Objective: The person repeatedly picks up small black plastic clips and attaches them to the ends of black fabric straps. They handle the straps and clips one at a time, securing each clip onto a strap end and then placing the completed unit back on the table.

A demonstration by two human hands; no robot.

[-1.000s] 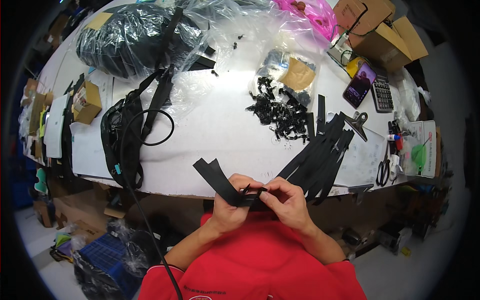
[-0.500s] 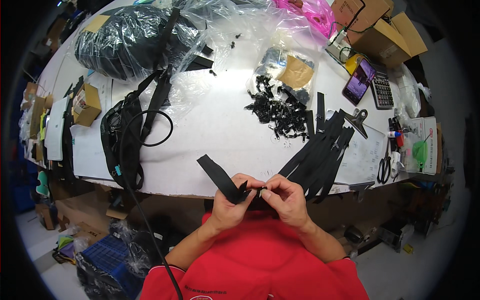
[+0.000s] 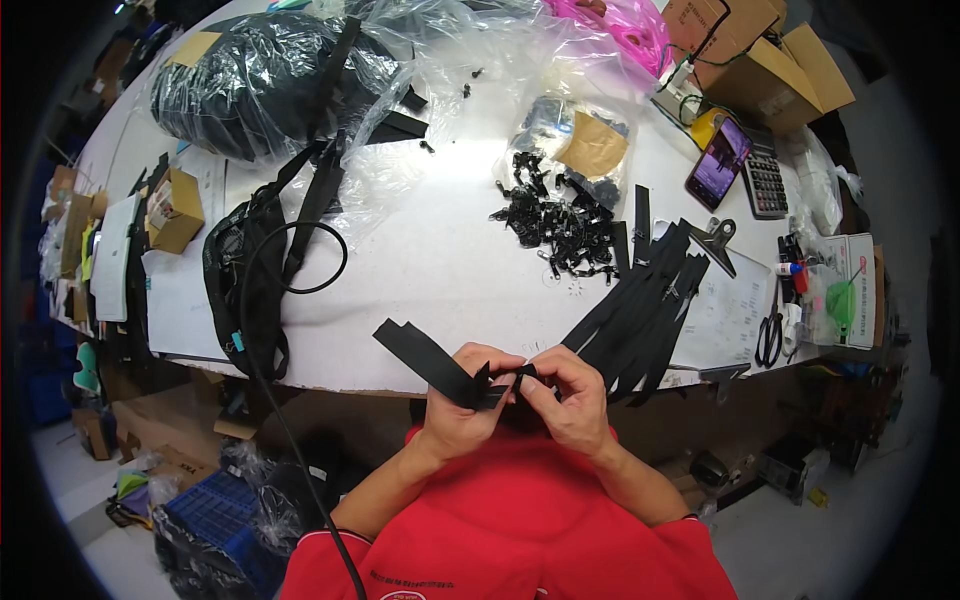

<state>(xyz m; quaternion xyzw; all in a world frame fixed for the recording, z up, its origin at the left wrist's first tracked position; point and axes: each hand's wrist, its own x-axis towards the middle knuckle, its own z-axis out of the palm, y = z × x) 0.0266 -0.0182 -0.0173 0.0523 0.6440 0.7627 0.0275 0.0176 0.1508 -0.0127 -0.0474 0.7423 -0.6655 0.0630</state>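
Note:
My left hand [image 3: 457,418] is closed on a black zipper tape [image 3: 425,357], just off the table's front edge. One end of the tape reaches up and left over the table, and folded ends stick up by my thumb. Close beside it, my right hand [image 3: 573,400] pinches a small black end at the tape; whether a zipper slider sits there is hidden by my fingers. Ahead on the table lies a heap of black zipper sliders [image 3: 560,225]. Several black zippers [image 3: 632,305] are fanned out to the right of my hands.
A black bag [image 3: 245,265] and a plastic-wrapped black bundle [image 3: 270,85] occupy the left. A black cable [image 3: 290,450] loops down past my left arm. Rightward are a bulldog clip [image 3: 716,240], a phone [image 3: 719,165], a calculator [image 3: 764,178] and scissors [image 3: 768,338].
The tape's free end has shifted left and slightly down, and now shows a stepped double end. My hands stay close together, their fingers slightly shifted.

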